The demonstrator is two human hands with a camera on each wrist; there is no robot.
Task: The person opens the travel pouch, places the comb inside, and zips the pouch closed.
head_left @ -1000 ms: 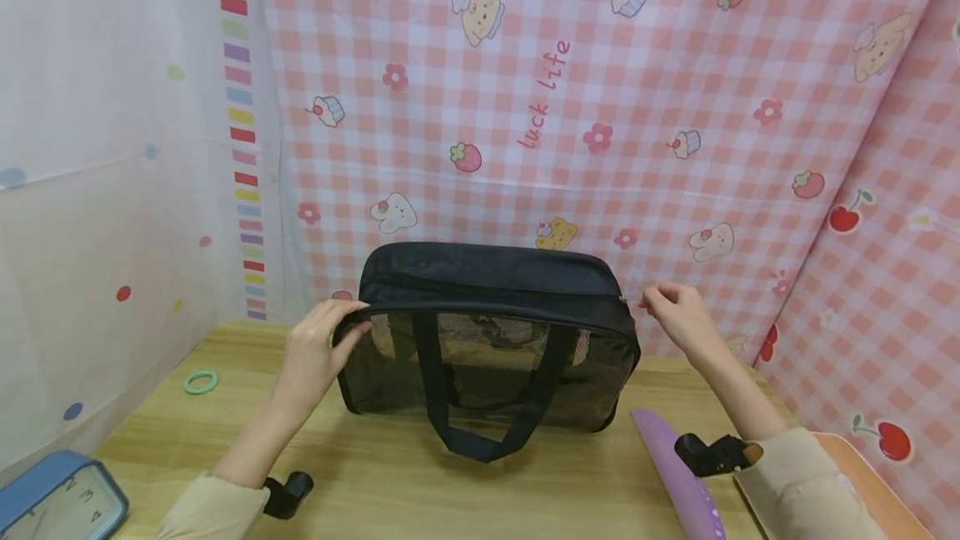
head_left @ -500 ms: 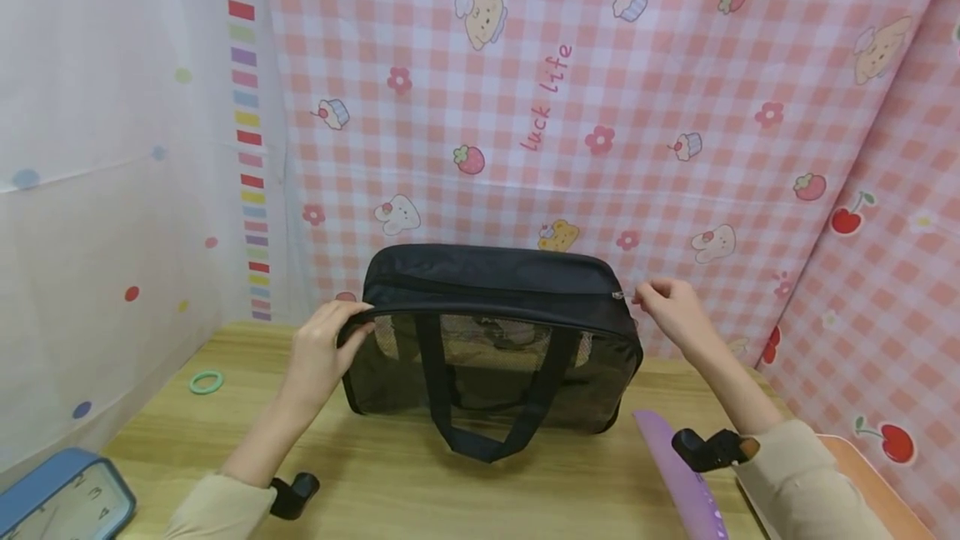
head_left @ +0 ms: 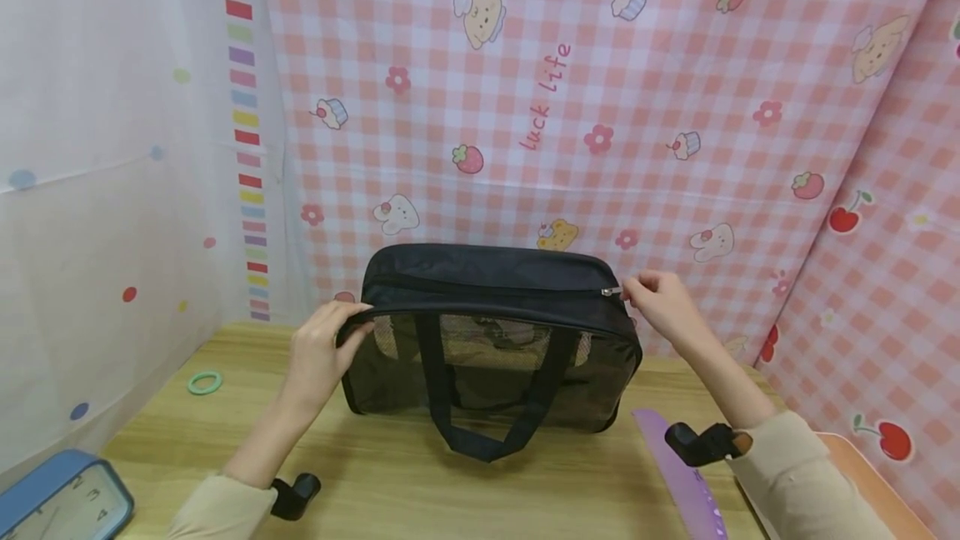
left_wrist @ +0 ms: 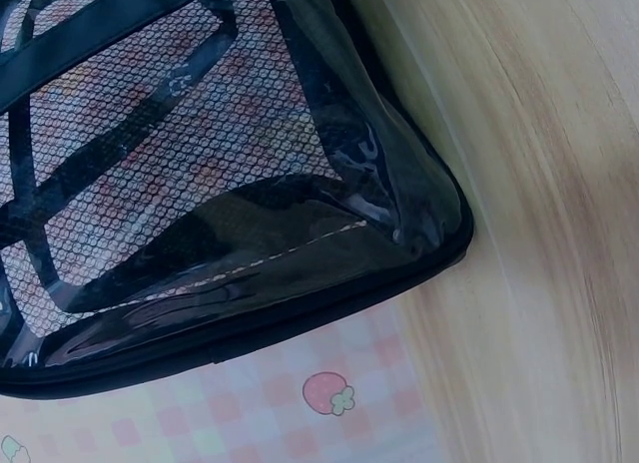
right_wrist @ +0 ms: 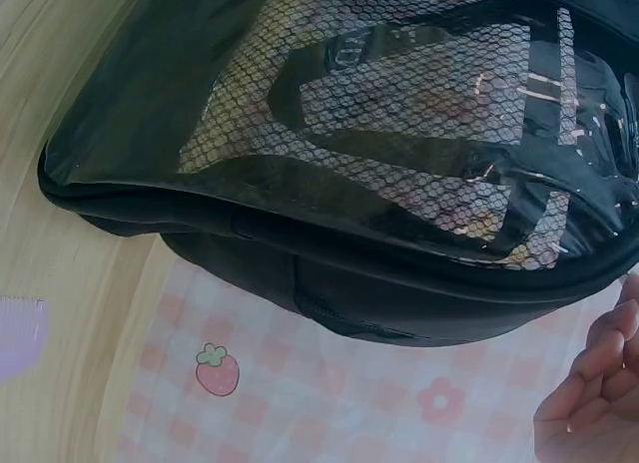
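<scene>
Evidently light and soft-sided, the black see-through bag (head_left: pixel 495 382) stands upright on the desk (head_left: pixel 540 494), in front of the checked cloth and between the hands. Its clear film panel looks slick and likely to buckle under a push, and it might crease or scuff, though it hardly seems breakable. The piped edge looks firmer and should give a surer hold, as should the webbing handle (head_left: pixel 483 446) drooping down the front. The left hand (head_left: pixel 318 348) pinches the upper left corner, thumb in front; at the opposite top end, the right hand (head_left: pixel 663 302) pinches the small metal zipper pull (head_left: pixel 608 292). Farther out, a green ring (head_left: pixel 204 382) lies left of the bag and a purple toothed piece (head_left: pixel 675 469) right of it.
</scene>
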